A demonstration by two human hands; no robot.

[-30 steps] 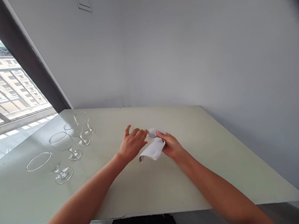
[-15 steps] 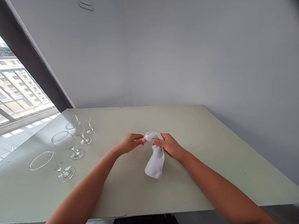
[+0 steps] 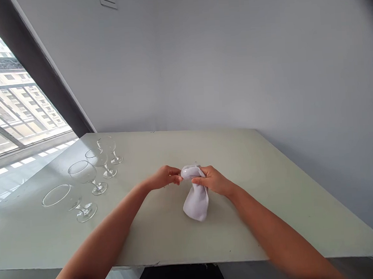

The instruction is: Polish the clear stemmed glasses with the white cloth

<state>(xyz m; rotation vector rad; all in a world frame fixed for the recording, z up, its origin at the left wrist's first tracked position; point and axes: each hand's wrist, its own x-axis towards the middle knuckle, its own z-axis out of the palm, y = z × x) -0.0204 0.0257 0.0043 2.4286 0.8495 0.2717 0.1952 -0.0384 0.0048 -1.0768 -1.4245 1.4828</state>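
Over the middle of the table my right hand (image 3: 214, 180) is closed round a white cloth (image 3: 196, 204), the thumb on top and the loose end hanging down. The cloth's upper part is bunched at a small clear glass (image 3: 188, 172) with a shiny rounded side. My left hand (image 3: 166, 177) pinches the left side of this glass between thumb and fingers. Its stem and foot cannot be made out behind the fingers and cloth.
Several clear stemmed glasses stand in a row at the left, the nearest glass (image 3: 86, 213) toward the front and the farthest glass (image 3: 116, 159) toward the back. The pale table (image 3: 267, 218) meets grey walls behind. A window (image 3: 16, 103) is at the left.
The cloth's hanging end has swung slightly right and spread wider. Both hands keep their hold in nearly the same place. The view has shifted slightly.
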